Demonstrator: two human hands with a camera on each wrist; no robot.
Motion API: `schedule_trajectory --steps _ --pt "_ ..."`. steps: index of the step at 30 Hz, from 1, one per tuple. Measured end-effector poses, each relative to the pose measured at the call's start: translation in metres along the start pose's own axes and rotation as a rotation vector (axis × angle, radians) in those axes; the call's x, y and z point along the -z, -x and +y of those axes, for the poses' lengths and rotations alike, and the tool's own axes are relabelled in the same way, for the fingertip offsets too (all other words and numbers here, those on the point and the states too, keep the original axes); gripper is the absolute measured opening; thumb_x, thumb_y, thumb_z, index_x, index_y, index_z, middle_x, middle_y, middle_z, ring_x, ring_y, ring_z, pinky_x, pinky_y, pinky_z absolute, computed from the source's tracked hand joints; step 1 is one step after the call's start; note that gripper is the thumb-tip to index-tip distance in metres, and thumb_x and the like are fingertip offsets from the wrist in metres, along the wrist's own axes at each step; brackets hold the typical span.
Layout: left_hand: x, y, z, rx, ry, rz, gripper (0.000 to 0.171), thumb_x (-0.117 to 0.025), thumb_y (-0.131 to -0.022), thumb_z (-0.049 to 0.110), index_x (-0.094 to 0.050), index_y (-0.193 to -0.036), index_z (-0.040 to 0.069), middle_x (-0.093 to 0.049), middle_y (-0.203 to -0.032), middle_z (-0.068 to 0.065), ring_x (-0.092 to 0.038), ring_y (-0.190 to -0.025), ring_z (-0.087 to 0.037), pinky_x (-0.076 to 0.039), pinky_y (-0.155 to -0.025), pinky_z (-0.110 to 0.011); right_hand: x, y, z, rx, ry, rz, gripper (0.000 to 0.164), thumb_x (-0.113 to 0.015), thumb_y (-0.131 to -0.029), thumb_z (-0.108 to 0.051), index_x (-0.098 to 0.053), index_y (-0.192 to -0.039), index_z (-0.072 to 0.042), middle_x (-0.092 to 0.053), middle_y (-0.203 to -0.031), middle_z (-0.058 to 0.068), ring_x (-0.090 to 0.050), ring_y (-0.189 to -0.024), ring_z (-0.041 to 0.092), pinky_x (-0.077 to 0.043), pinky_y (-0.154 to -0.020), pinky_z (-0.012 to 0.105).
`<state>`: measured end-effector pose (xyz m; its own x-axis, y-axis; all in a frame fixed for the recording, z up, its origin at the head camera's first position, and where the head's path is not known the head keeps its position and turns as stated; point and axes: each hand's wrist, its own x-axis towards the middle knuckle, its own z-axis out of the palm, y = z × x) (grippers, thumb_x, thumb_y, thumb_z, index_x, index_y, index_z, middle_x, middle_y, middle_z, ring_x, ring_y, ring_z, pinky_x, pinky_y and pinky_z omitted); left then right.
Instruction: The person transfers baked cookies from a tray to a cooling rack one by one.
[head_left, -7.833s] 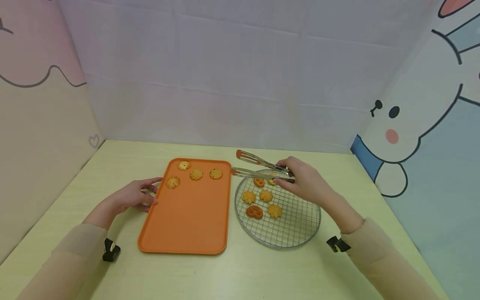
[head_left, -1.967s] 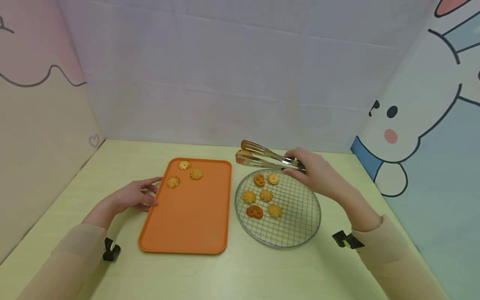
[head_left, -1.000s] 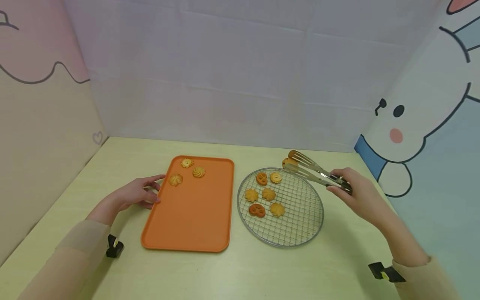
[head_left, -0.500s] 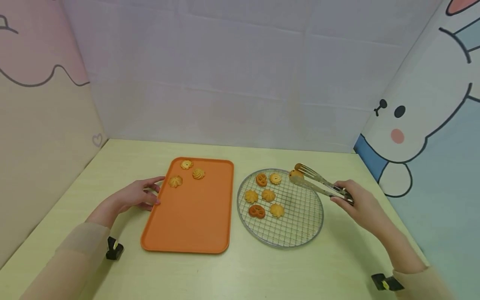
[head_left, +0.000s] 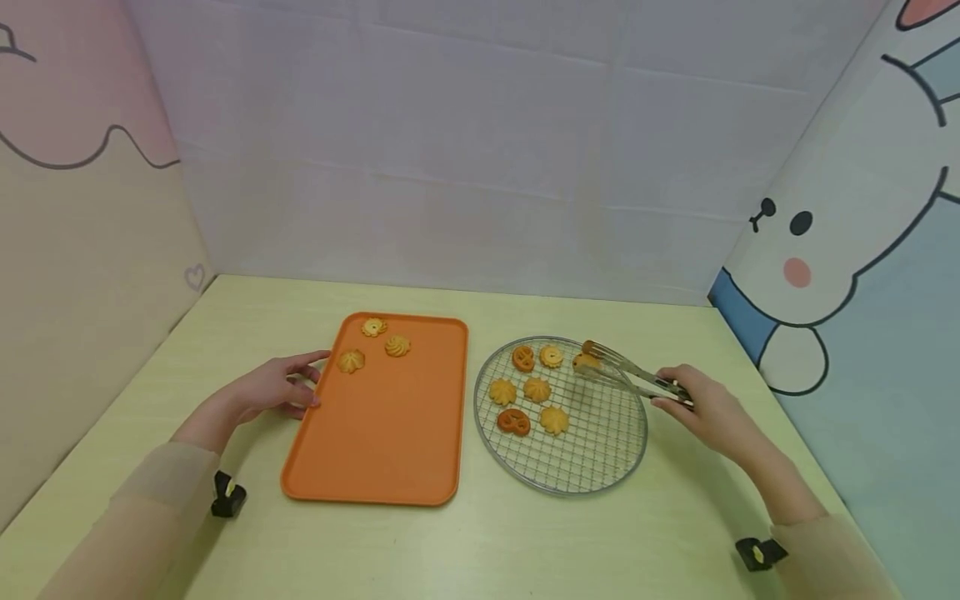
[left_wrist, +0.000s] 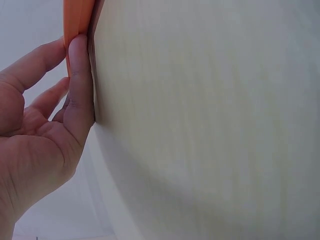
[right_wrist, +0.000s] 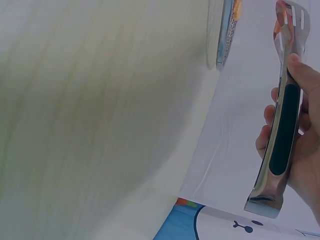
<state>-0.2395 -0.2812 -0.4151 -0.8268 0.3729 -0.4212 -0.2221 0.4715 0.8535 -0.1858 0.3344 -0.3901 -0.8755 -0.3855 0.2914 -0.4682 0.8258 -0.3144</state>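
My right hand [head_left: 716, 417] grips metal serving tongs [right_wrist: 285, 130] by their dark-inlaid handle. Between the tongs' slotted tips is a round speckled cookie [head_left: 583, 361], close over the upper right of a round wire cooling rack [head_left: 592, 467]. Thumb and fingertips of my left hand [head_left: 270, 390] touch the left rim of an orange tray [head_left: 375, 450]; the left wrist view shows this hand [left_wrist: 45, 130] at the tray's edge. Three cookies lie at the tray's upper left, one of them a swirl cookie [head_left: 397, 346].
Several other cookies are on the rack's left half, among them a pretzel-shaped cookie [head_left: 513, 422] and a flower-shaped cookie [head_left: 554, 420]. Tray and rack stand side by side with a narrow gap on a pale wooden table [head_left: 465, 550]. A white cloth backdrop [head_left: 450, 167] rises behind.
The tongs have taken the round cookie from the tray's upper right, carried it rightward and lowered it over the rack. The left hand has stayed at the tray.
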Motion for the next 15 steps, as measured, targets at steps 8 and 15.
schedule_trajectory --steps 8,15 --pt "0.001 -0.001 -0.002 -0.006 -0.001 0.003 0.087 -0.070 -0.083 0.006 -0.017 -0.151 0.009 -0.037 -0.115 -0.016 -0.055 -0.083 -0.018 -0.057 -0.071 -0.036 -0.006 -0.008 0.009 -0.029 -0.016 -0.101 0.033 -0.070 -0.085 -0.016 -0.059 -0.112 -0.001 -0.061 -0.099 0.009 -0.057 -0.079 0.016 -0.049 -0.064 0.033" --pt "0.002 -0.001 -0.003 -0.009 -0.011 0.001 0.087 -0.070 -0.083 0.008 -0.016 -0.152 0.009 -0.037 -0.116 -0.016 -0.054 -0.083 -0.018 -0.057 -0.071 -0.036 -0.013 -0.014 0.015 -0.016 -0.033 -0.163 0.033 -0.070 -0.085 -0.016 -0.059 -0.112 0.000 -0.062 -0.106 0.014 -0.062 -0.091 0.028 -0.052 -0.075 0.044"
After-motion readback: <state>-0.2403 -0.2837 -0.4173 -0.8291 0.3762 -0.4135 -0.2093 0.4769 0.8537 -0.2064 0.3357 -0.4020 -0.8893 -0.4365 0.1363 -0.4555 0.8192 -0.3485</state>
